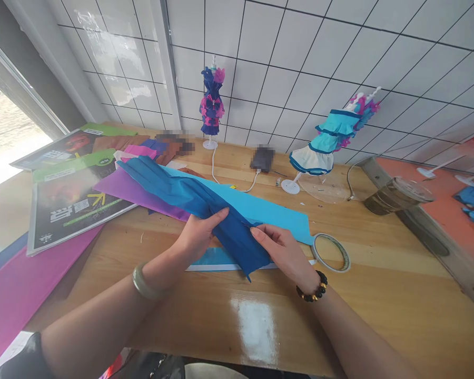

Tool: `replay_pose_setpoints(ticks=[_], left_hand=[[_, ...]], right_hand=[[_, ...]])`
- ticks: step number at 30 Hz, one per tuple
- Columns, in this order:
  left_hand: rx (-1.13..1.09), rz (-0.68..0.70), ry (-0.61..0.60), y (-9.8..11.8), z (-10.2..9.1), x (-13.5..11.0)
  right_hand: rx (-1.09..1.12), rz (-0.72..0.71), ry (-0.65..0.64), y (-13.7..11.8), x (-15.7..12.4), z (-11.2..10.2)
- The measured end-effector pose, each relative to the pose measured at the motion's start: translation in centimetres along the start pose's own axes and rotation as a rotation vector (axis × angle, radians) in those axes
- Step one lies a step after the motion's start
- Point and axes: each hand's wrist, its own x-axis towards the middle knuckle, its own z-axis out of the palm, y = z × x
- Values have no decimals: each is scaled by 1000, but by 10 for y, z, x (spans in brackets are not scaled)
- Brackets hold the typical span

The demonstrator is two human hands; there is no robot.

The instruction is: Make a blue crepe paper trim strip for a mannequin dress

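Note:
A long strip of dark blue pleated paper [181, 192] lies slantwise across the wooden table, over a light blue sheet [268, 213] and a purple sheet [134, 192]. My left hand [199, 234] pinches the strip's near end from the left, thumb on top. My right hand [282, 250] pinches the same end from the right, fingers closed on the paper's edge. A ring of tape [332, 252] lies just right of my right hand. A ruler-like white and blue strip [213, 261] lies under the hands.
Two small mannequins in paper dresses stand at the back: a dark blue one [212, 108] and a turquoise one [327, 142]. Magazines [69, 202] lie at left over a magenta sheet [19, 292]. A lidded cup [397, 196] lies at right. A cable [217, 176] runs along the back.

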Motion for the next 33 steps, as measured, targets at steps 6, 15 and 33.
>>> replay_pose_setpoints(ticks=[6, 15, 33], left_hand=[[19, -40, 13, 0, 1, -2], [39, -69, 14, 0, 1, -3], [41, -43, -12, 0, 2, -4]], right_hand=[[-9, 11, 10, 1, 0, 2], [-35, -32, 17, 3, 1, 2], [-81, -19, 37, 2, 1, 1]])
